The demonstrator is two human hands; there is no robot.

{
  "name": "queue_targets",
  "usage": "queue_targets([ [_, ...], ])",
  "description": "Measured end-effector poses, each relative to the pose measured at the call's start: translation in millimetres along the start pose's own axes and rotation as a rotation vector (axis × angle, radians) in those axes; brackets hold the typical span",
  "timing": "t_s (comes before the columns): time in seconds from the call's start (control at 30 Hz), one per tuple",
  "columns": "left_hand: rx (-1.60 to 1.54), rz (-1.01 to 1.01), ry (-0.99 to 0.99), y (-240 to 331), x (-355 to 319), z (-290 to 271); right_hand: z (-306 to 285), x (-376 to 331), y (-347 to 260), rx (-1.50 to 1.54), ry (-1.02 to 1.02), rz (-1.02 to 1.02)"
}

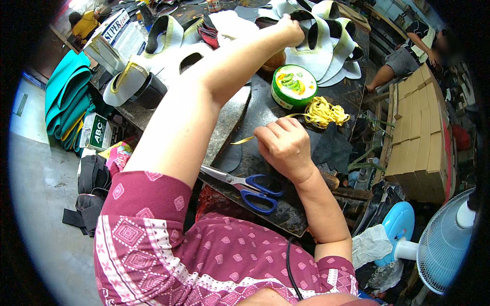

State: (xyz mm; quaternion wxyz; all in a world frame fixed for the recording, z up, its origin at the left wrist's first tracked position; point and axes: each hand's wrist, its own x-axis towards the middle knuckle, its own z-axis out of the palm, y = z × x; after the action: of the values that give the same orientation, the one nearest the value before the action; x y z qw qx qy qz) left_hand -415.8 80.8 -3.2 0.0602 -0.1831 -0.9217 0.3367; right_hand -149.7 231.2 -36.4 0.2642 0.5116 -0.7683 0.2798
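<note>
My left hand (293,32) reaches to the far side of the table, fingers curled at the edge of a curved grey-white shoe upper (314,56) with a yellowish rim and dark lining. Several similar pieces overlap around it. My right hand (285,145) is closed on a thin yellow strip (244,140), whose free end sticks out to the left. The strip seems to run from a loose yellow bundle (325,113) beside a round green tub (294,86) with a pale lid. Blue-handled scissors (250,186) lie at the near edge, left of my right forearm.
A grey slab (229,120) lies on the dark table (265,127), partly under my left arm. More uppers (166,35), a white cloth (232,25) and a tin (109,46) stand left. Cardboard boxes (418,137) and a fan (446,242) are right. Other people sit farther off.
</note>
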Motion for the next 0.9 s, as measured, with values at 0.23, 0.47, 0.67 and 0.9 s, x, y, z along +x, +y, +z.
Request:
queue_targets([
  [0.23, -0.066, -0.047, 0.081, -20, 22, -2, -1, -2, 3, 0.030, 0.009, 0.011],
  [0.47, -0.666, 0.085, 0.244, -69, 4, -36, -3, 1, 2, 0.073, 0.030, 0.041],
  [0.67, -0.940, 0.160, 0.400, -85, -8, -50, -8, -3, 6, 0.219, 0.159, 0.227],
  [0.9, -1.215, -0.009, 0.342, -83, -28, -74, -43, 1, 38, 0.213, 0.357, 0.455],
])
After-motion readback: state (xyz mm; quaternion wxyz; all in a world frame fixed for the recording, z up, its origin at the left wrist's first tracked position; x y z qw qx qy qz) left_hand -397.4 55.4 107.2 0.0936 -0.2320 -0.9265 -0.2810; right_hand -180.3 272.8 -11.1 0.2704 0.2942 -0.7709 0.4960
